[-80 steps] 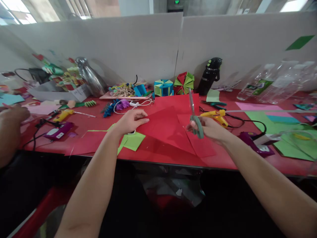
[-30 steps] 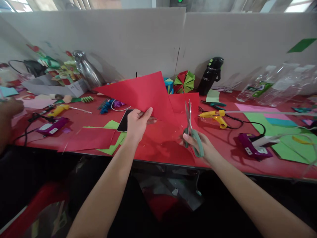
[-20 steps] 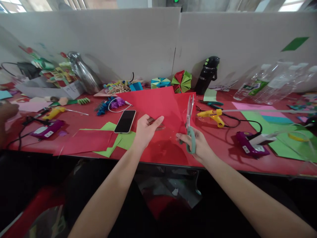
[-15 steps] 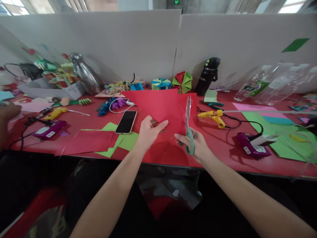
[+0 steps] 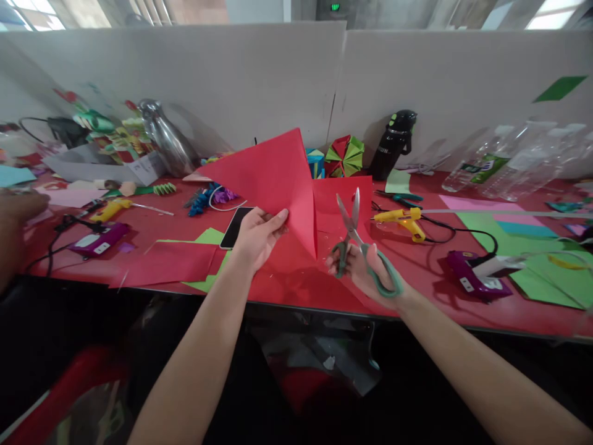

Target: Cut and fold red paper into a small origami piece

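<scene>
A folded red paper is pinched between the thumb and fingers of my left hand, raised above the table and tilted. My right hand has its fingers in the green handles of the scissors. Their blades are spread and point up and away, to the right of the raised paper and apart from it. Another red sheet lies behind the scissors. Partly hidden by my left hand is a black phone.
Red paper over green sheets lies at left. A yellow glue gun, purple power strip and green sheets are at right. Behind stand a black bottle and plastic bottles. Another person's hand is far left.
My left hand has moved left and lifted the red paper higher, over part of the phone. The scissors in my right hand have gone from closed blades to spread blades.
</scene>
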`<state>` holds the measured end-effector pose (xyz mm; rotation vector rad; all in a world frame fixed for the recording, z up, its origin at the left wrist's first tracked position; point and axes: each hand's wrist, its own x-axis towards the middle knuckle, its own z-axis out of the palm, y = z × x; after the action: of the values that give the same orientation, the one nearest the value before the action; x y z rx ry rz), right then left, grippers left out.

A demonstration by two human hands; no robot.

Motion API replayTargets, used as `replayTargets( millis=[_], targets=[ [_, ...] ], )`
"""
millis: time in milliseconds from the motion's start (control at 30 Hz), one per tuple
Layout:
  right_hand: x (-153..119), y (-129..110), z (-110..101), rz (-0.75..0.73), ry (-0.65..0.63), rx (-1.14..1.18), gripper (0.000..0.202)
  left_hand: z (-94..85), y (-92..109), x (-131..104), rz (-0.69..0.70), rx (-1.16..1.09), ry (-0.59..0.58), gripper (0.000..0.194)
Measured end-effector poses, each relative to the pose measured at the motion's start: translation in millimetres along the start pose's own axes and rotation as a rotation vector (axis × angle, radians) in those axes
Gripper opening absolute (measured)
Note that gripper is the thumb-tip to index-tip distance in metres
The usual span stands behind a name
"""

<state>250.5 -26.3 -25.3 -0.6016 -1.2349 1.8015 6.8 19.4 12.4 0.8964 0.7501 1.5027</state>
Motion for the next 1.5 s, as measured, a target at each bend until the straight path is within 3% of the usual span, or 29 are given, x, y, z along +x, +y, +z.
replayTargets(
  millis=[133,267,333,500,767,1133,1500],
  targets=[
    [-6,-10,5,0.132,-0.278,0.137,0.078,2.0,-2,-7,-0.187,-0.188,-0.092,0.024],
    [-14,-13,11,0.226,-0.551,0.301,0.098,11.2,-7,-18,-0.282,-0.305,-0.334,0.031],
    [-16,-11,13,0.219,-0.623,0.336,0.101,14.4,-9,-23,-0.307,-0.304,-0.416,0.035],
    [-17,-5,17,0.233,-0.735,0.406,0.099,16.0,-9,-26,-0.3,-0.262,-0.493,0.043],
    [-18,2,11,0.214,-0.631,0.402,0.102,15.3,-6,-24,-0.263,-0.31,-0.469,0.036],
    [-13,4,-1,0.301,-0.486,0.298,0.087,10.7,-14,-16,-0.265,-0.223,-0.265,0.019],
    [-15,1,5,0.316,-0.389,0.059,0.069,3.7,-16,-9,-0.284,0.002,-0.289,0.013]
  ],
)
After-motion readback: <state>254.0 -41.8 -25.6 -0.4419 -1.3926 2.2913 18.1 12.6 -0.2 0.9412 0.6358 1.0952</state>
